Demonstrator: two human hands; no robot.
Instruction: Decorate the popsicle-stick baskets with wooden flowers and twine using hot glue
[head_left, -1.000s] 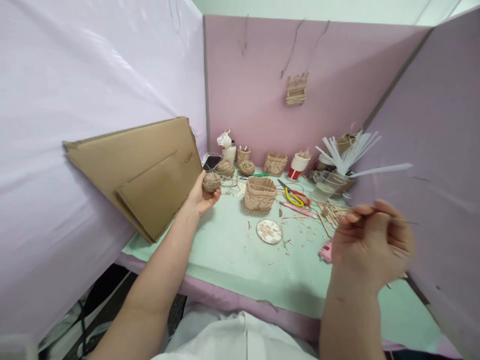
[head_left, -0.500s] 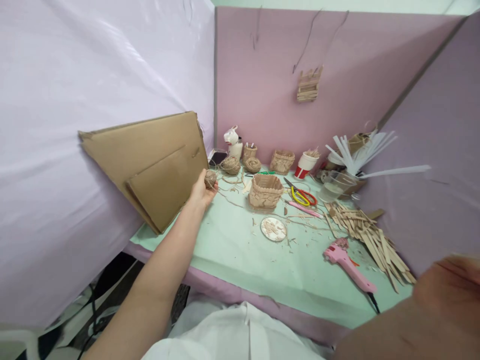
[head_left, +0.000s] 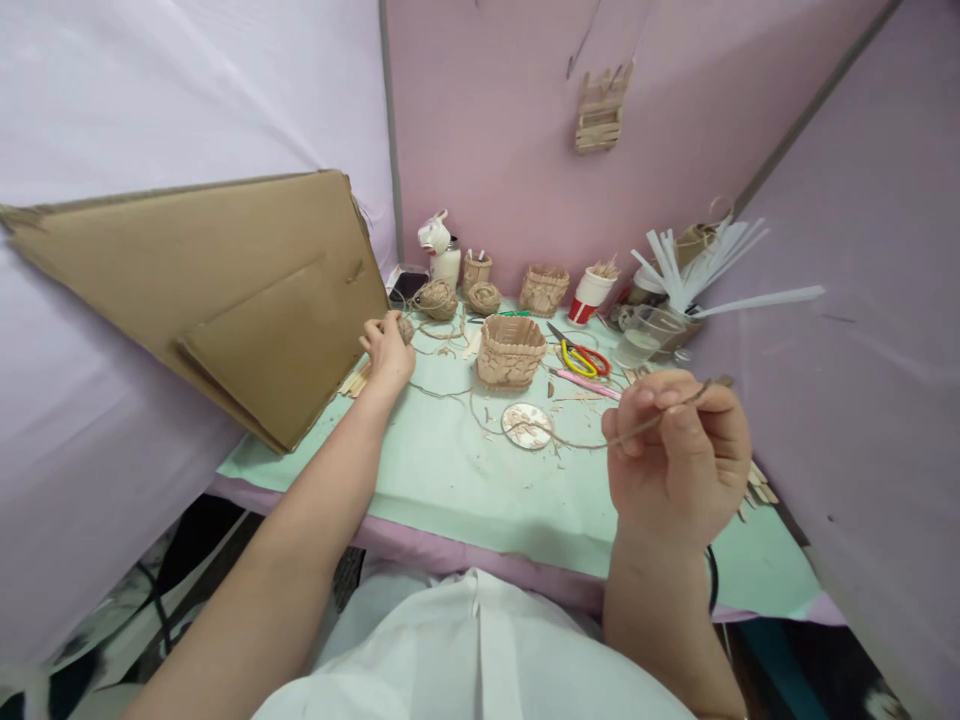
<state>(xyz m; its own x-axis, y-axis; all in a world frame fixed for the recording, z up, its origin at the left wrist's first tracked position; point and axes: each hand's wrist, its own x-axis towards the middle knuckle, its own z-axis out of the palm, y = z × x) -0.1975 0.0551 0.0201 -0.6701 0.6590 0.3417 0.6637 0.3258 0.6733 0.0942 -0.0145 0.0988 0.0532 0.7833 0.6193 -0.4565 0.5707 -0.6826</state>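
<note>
My left hand (head_left: 389,348) is closed round a small ball of twine (head_left: 406,330) beside the cardboard; the fingers hide part of the ball. Pinched between thumb and fingers, the end of a twine strand (head_left: 577,445) is in my right hand (head_left: 679,450), raised above the right side of the table. The strand sags leftward from there, across a round white disc (head_left: 517,432) strewn with wood bits. Behind the disc stands a small woven basket (head_left: 511,355), upright and touched by neither hand.
Cardboard sheets (head_left: 277,300) lean at the left. Larger twine balls (head_left: 437,299), a second basket (head_left: 544,290) and a paper cup of sticks (head_left: 591,295) line the back. Scissors (head_left: 581,358) lie right of the near basket, before a plastic cup (head_left: 646,338) with white strips.
My right hand has come up from the lower right edge into view, with the twine end in its fingers. My left hand still holds the ball, its back now turned upward.
</note>
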